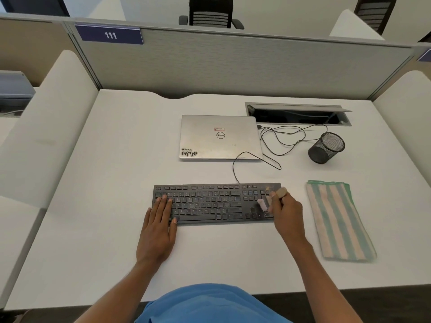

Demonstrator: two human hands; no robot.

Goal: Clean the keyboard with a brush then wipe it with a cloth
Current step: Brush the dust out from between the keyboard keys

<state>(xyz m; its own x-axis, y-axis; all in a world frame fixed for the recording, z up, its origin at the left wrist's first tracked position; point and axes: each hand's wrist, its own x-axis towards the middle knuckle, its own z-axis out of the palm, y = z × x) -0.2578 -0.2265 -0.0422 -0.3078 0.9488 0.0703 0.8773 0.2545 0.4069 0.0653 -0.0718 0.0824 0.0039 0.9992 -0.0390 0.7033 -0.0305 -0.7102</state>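
Brushing looked to be the step in hand: the right hand (pixel 285 209) was curled round a small brush (pixel 263 203), its pale bristles down on the number-pad end of the black keyboard (pixel 210 203) and the wooden handle tip poking up past the fingers. The left hand (pixel 159 226) lay flat, fingers straight and close together, pressing on the keyboard's left end, apparently to steady it. The keyboard sat toward the front of the white desk (pixel 105 229), its cable running back toward a closed silver laptop (pixel 219 141). A striped green-and-cream cloth (pixel 338 220) lay folded to the right of the keyboard, apart from it, neither hand on it. Judgement: wiping not yet begun; how many keys had been brushed could not be told.
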